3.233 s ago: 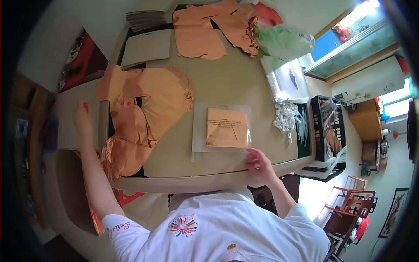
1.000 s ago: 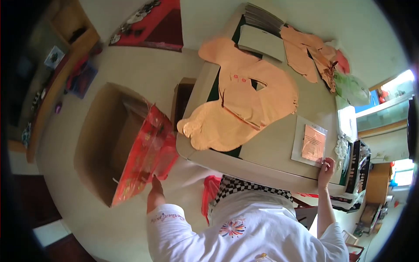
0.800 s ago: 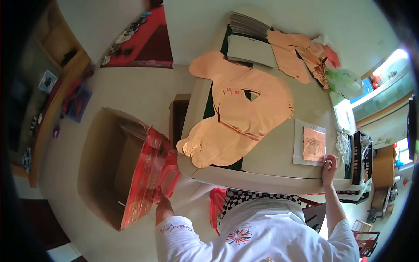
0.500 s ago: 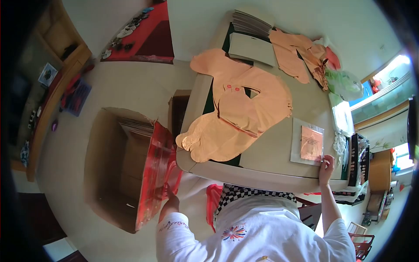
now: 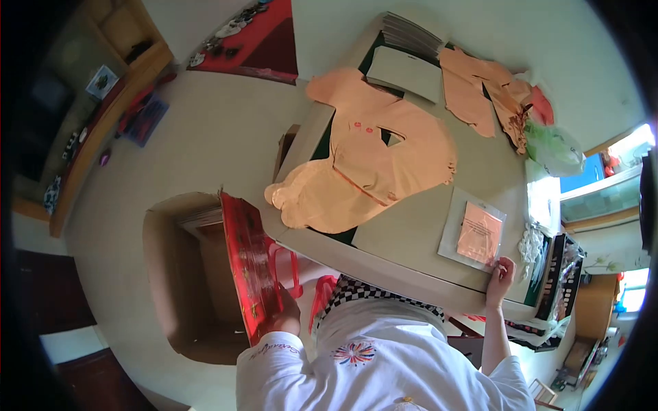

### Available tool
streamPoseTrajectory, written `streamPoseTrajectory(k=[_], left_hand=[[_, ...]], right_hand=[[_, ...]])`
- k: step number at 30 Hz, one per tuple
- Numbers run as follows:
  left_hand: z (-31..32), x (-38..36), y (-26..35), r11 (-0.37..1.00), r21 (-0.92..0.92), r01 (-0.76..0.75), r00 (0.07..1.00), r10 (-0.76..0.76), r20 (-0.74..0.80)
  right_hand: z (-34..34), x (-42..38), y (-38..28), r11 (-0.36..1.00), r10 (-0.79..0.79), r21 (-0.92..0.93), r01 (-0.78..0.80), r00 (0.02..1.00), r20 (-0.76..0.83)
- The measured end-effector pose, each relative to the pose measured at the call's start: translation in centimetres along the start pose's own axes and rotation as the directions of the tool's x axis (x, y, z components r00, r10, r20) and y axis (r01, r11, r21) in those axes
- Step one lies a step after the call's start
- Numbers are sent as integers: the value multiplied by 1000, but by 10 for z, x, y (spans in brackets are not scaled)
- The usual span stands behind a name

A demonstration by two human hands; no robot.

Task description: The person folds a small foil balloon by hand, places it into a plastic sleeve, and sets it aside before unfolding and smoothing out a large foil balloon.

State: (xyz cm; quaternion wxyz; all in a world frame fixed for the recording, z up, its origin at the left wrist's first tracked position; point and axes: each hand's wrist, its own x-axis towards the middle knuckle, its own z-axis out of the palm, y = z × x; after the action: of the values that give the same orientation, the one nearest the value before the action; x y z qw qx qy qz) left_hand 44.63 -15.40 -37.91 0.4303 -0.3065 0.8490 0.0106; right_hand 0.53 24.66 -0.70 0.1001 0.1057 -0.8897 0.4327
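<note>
Head view, left to right: an open box (image 5: 171,274) sits on the floor beside the table (image 5: 404,236). The left hand (image 5: 284,316) is at the box's red outer side; whether it grips or only presses, I cannot tell. A pink foil shape (image 5: 415,147) lies spread over the table's left part. Farther right, a packet (image 5: 478,233) lies flat near the front edge, the right hand's (image 5: 502,277) curled fingers at its near corner; a pinch cannot be confirmed. The step in hand seems to be positioning the box; the next move calls for a firm left hold without dragging the packet.
</note>
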Motion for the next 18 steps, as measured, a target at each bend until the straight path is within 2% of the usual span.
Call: streamPoseTrajectory(k=[2, 4, 5, 6, 7, 8, 9, 10, 11, 13, 15, 17, 18], left_hand=[[12, -8, 14, 1000, 12, 26, 999, -26, -48], [21, -16, 33, 996, 65, 64, 981, -51, -185], [23, -21, 46, 995, 69, 66, 938, -38, -344], [-23, -56, 50, 994, -89, -67, 748, -9, -663], [-89, -67, 53, 908, -415, -62, 984, -13, -176], [-152, -107, 51, 860, -449, -241, 902, 28, -430], [-197, -139, 48, 722, -578, -379, 792, -70, -607], [-238, -168, 40, 813, -488, -317, 620, -212, -756], [-275, -193, 29, 886, -409, -220, 394, -303, -868], [-337, -229, -9, 808, -589, -19, 228, -570, -789], [-347, -229, -47, 731, -655, 190, 154, -681, -716], [-340, -232, -81, 586, -790, 180, 542, -729, -418], [-338, -233, -92, 509, -836, 205, 700, -673, -239]], right_hand=[[-3, 1, 0, 999, 45, 7, -45, 999, 27], [0, 10, 11, 992, 11, 122, -11, 1000, 2], [-4, 13, 18, 985, 0, 175, 2, 1000, -10], [-10, 21, 14, 988, -17, 150, 16, 1000, 3], [-12, 34, 6, 991, -33, 129, 31, 999, 14], [-14, 44, 2, 993, -49, 107, 47, 999, 23], [-19, 59, 20, 994, -44, 104, 37, 997, 64], [-17, 70, 18, 995, -75, 74, 67, 991, 107], [-15, 84, 9, 994, -105, 43, 99, 984, 147], [-9, 106, -10, 975, -197, -61, 215, 956, 217], [2, 125, -30, 905, -318, -196, 377, 907, 275], [14, 148, -14, 911, -309, -152, 383, 880, 362], [19, 154, -14, 916, -300, -130, 379, 865, 402]])
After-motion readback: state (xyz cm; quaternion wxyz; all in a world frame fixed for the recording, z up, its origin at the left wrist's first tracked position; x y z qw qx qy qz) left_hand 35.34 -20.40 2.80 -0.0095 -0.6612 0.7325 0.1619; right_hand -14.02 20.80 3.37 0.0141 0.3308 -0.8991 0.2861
